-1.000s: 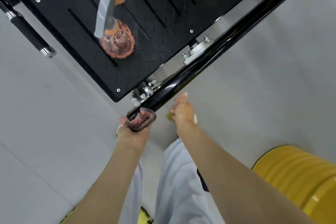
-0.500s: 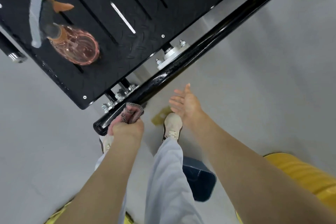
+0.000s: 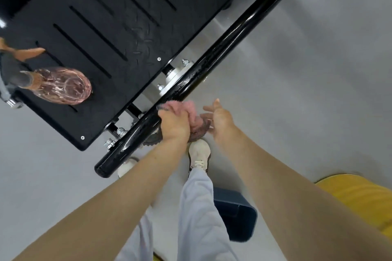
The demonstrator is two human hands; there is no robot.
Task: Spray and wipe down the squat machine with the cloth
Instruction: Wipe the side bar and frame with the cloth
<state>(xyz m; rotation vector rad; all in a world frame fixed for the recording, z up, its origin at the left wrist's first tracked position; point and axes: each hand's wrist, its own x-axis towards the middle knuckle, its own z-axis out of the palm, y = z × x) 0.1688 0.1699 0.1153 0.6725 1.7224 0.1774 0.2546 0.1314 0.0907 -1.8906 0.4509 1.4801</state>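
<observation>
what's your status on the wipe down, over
Left hand grips cloth against the bar. Right hand open, beside the cloth. Spray bottle sits on the footplate, nothing blocking the bar.

No legible text, label, brand, number or sign is present. The squat machine point(image 3: 127, 27) and the spray bottle point(image 3: 63, 87) carry no readable marking.

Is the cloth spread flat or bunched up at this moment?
Bunched. The pink cloth is wadded in the left hand, its fingers curled round it, against the black frame tube.
</observation>
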